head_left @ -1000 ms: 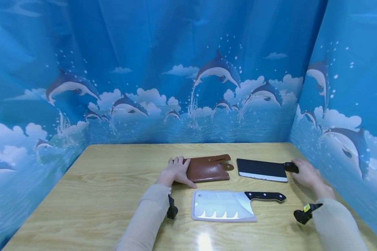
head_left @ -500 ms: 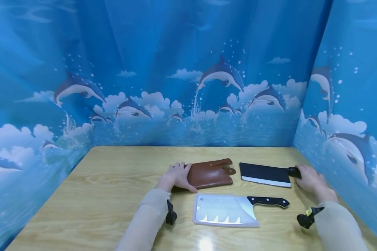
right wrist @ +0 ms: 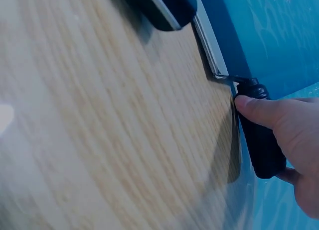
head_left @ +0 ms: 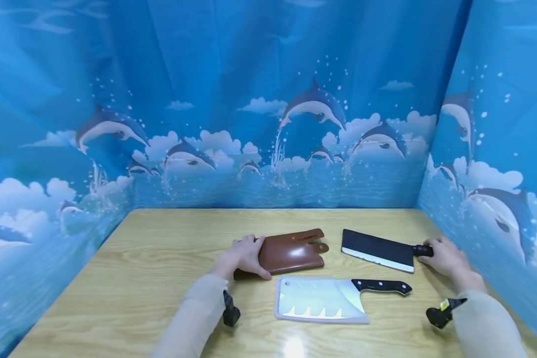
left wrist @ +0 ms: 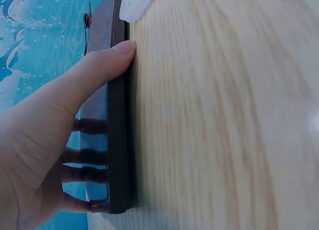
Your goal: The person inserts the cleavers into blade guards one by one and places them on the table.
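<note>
My left hand [head_left: 243, 256] grips the closed left end of a brown leather knife sheath [head_left: 293, 251], thumb along the near edge and fingers over the top. In the left wrist view the thumb presses the sheath's dark side [left wrist: 118, 150], close to the wood. Right of the sheath's strapped, open end, a black-bladed cleaver [head_left: 378, 247] with a bright cutting edge lies slightly tilted, edge toward me. My right hand [head_left: 447, 257] holds its black handle; the right wrist view shows the thumb on the handle [right wrist: 259, 140] near the blade.
A second cleaver [head_left: 315, 298], silver-bladed with a pale translucent border and a black riveted handle [head_left: 382, 286], lies in front of both, handle to the right. Blue dolphin curtains [head_left: 250, 99] stand behind and beside the wooden table [head_left: 161, 278].
The sheath has shifted left and a little toward me with my left hand. The black cleaver's handle end has swung slightly right and nearer. The silver cleaver stays put.
</note>
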{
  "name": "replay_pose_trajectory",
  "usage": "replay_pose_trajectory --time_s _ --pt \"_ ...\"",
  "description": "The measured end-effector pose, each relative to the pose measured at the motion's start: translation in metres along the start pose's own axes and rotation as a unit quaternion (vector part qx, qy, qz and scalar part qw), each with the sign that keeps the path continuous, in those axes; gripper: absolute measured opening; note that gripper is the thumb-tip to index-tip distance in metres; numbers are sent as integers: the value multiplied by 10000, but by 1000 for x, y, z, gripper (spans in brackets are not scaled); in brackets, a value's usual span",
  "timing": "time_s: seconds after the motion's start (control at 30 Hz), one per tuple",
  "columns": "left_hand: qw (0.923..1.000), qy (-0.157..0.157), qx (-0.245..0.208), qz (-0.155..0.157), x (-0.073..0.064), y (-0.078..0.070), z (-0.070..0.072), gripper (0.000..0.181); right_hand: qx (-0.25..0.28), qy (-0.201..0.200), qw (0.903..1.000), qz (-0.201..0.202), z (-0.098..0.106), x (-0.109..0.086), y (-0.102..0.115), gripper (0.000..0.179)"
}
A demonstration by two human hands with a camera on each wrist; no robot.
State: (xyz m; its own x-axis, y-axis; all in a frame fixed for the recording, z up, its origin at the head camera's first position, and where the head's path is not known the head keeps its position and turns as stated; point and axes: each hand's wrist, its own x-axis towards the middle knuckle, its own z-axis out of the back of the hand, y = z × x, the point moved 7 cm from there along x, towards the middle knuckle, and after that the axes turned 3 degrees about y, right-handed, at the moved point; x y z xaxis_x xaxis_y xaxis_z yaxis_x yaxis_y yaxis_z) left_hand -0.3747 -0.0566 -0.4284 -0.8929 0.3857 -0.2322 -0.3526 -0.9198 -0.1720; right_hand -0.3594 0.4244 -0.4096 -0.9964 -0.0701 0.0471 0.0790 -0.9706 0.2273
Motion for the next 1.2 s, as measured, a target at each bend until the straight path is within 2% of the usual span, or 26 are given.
replay_pose_trajectory --time_s 0.17,0.4,0.53,0.73,1.0,1.2 --pt "9999 -111 -49 38 -11 15 1 116 225 70 9997 -3 -1 0 -3 54" --pt "9979 -387 -501 166 -29 43 8 117 501 83 9985 181 -2 0 -1 53" --pt "9975 -565 -386 148 -43 54 15 119 619 -35 9976 320 -4 -2 0 52" --pt "9968 -799 -56 -13 -68 67 19 119 514 -225 9982 228 -9 -9 -4 49" --pt "9923 -1238 -49 -86 -99 76 28 119 464 -436 9973 362 -7 -22 1 49" --pt "9881 -1464 411 -252 -107 73 27 116 280 -508 9965 605 0 -31 18 50"
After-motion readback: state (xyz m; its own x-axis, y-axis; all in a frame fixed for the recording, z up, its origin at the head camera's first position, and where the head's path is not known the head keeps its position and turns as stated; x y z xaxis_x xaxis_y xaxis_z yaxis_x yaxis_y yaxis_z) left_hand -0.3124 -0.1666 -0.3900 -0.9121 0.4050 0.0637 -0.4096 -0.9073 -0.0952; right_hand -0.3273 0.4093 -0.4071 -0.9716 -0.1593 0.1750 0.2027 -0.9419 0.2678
